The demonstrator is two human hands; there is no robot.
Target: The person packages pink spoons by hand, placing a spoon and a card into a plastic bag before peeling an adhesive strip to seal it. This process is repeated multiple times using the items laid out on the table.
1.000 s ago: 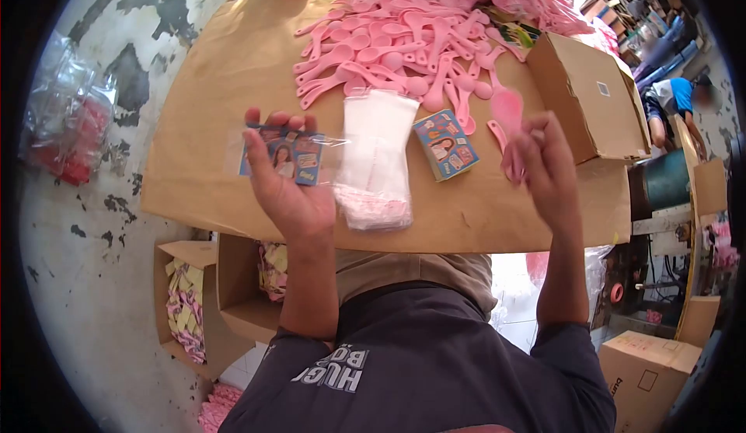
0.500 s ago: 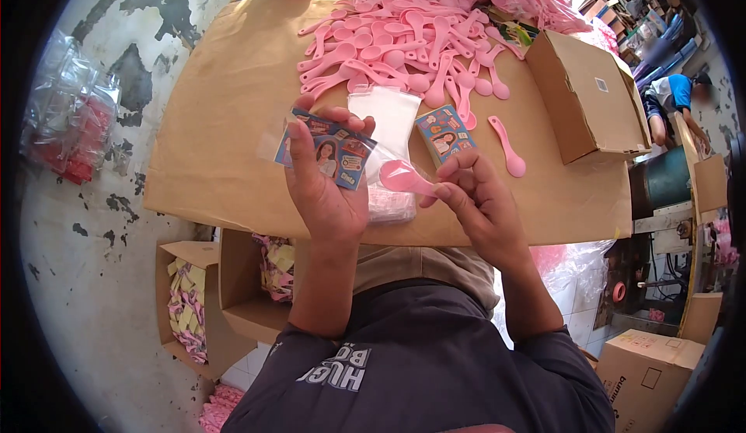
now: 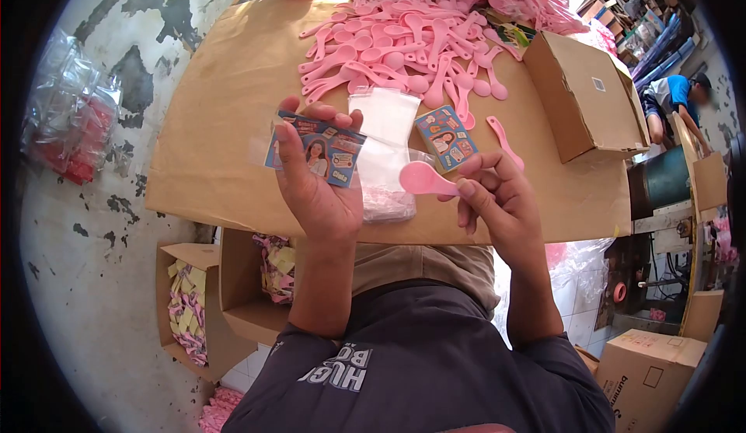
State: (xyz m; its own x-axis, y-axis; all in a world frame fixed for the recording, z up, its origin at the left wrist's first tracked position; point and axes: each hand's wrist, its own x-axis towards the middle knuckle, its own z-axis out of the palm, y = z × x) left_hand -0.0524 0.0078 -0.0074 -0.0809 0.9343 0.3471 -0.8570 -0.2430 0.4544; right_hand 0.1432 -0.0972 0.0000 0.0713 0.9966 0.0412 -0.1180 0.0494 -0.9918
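My left hand [image 3: 330,200] is closed around a blue printed card [image 3: 339,157], which lies in a clear plastic bag held above the table. The bag's open end seems to point right, toward my other hand. My right hand [image 3: 501,204] pinches a pink plastic spoon [image 3: 422,178] by its handle, with the bowl pointing left, just beside the bag. Below my hands are a stack of clear bags [image 3: 385,122] and a pile of the same blue cards [image 3: 447,137]. One loose pink spoon [image 3: 505,141] lies past my right fingers.
A big heap of pink spoons [image 3: 388,36] covers the table's far side. An open cardboard box [image 3: 583,95] stands at the right. Boxes of packed pieces [image 3: 186,309] sit below the left edge. At the far right a person [image 3: 672,99] in blue and white bends over.
The spoon in my right hand has moved right, away from the bag's mouth. My left hand has shifted slightly left with the bagged card.
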